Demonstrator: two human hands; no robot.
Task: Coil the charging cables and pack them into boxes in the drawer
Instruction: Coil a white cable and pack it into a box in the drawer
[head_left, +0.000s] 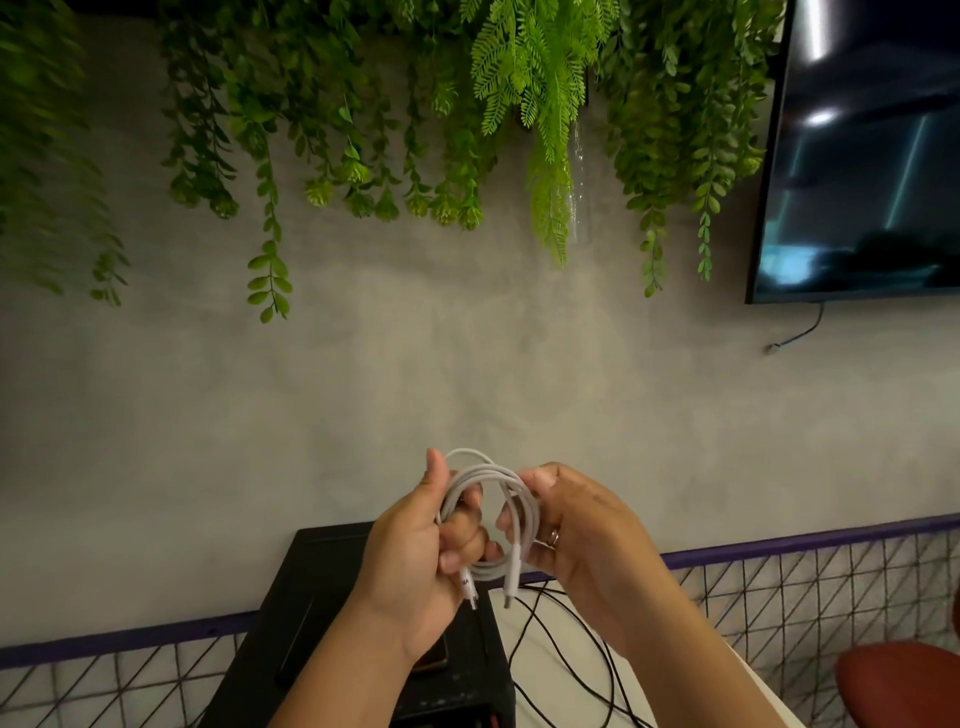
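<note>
The left hand (410, 561) is gripping the left side of the white charging cable (493, 470). Its fingers are curling through the middle of the coil, and its thumb is standing up just beside the loops. The coil is hanging in the air between the two hands, above a black box-shaped unit (322, 587). It is not yet going into any box, and no drawer is showing. The two plugs (469, 597) are hanging loose just under the left fingers, side by side.

The right hand (587, 540) is pinching the right side of the coil. Its thumb is pressing on the top loops, and the other fingers are curling behind them. Below the right fingers, black cables (566, 654) are lying loose on a white surface.

In my judgement the coil is nearly finished, but nothing is binding it. If one hand is letting go before the ends are tucked in, the springy loops are probably opening again. The free plugs are also risking to catch on the black cables during the way down to the drawer.
</note>
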